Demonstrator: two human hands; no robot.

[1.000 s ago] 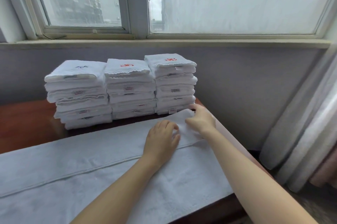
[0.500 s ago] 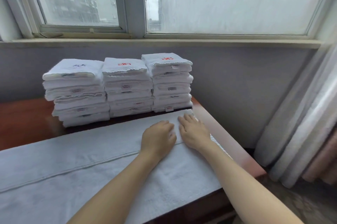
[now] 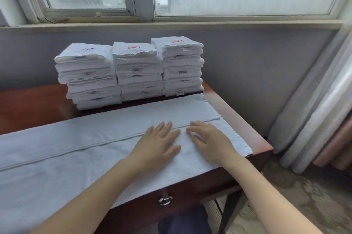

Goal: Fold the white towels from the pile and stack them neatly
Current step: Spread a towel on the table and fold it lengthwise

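A white towel [image 3: 76,157] is laid lengthwise over the counter [image 3: 238,119], a layer edge running along its middle. The left hand [image 3: 158,144] and right hand [image 3: 209,142] are pressed flat on it near its right end, side by side; each grip is wide, fingers straight, nothing held. Three stacks of folded towels [image 3: 137,73] are ranged just behind it. A drawer pull [image 3: 165,200] is noted under the counter's front, and a curtain [image 3: 314,110] at right.
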